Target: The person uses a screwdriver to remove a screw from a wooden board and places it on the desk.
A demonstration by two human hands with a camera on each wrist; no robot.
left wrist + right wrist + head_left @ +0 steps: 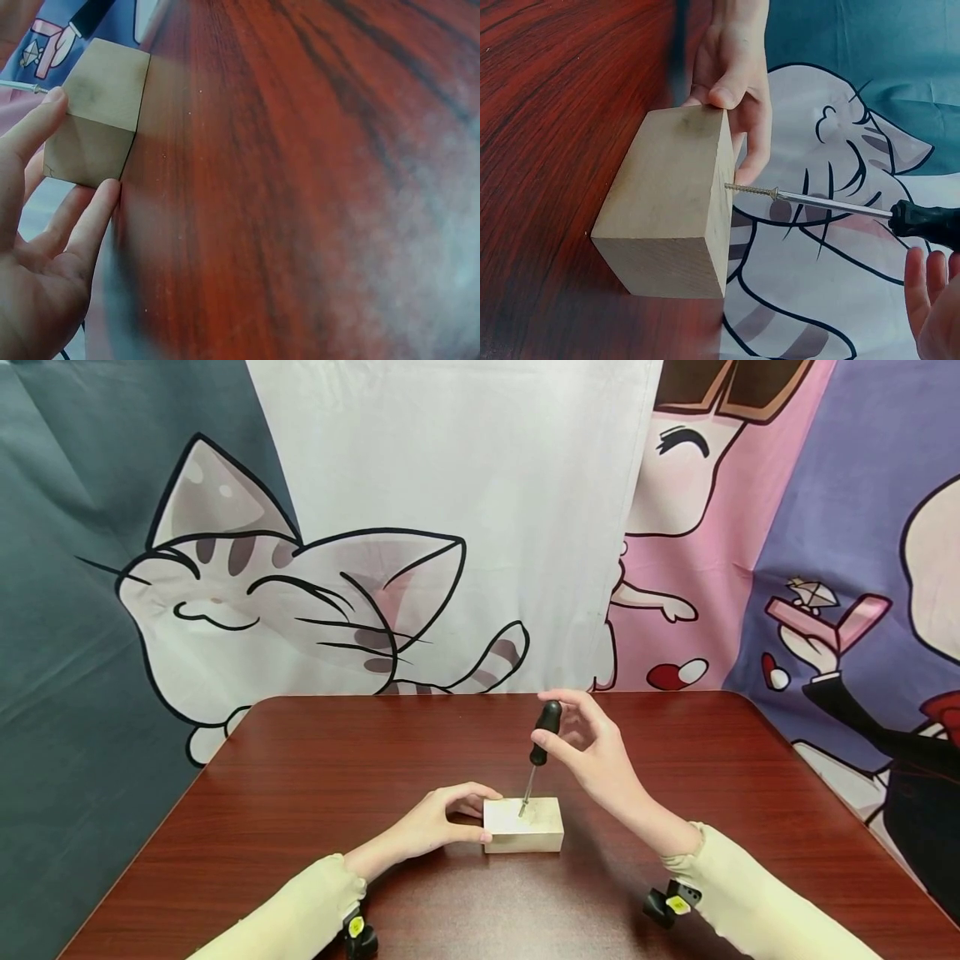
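A pale wooden block (522,842) lies on the table, with a brass-coloured screw (751,190) standing out of its top face. My left hand (427,823) holds the block's left end between thumb and fingers; the left wrist view shows the thumb (34,124) along the top edge. In my right hand (603,768) is a screwdriver (550,717), its black handle between thumb and fingers. The metal shaft (832,203) runs down to the screw, and its tip meets the screw head. The screwdriver leans slightly, handle to the right.
The block stands on a reddish-brown wood-grain table (337,760). Behind the table hangs a cloth backdrop (450,443) printed with a cartoon cat and figures. A small black device (671,902) is worn on the right wrist, another (360,933) on the left.
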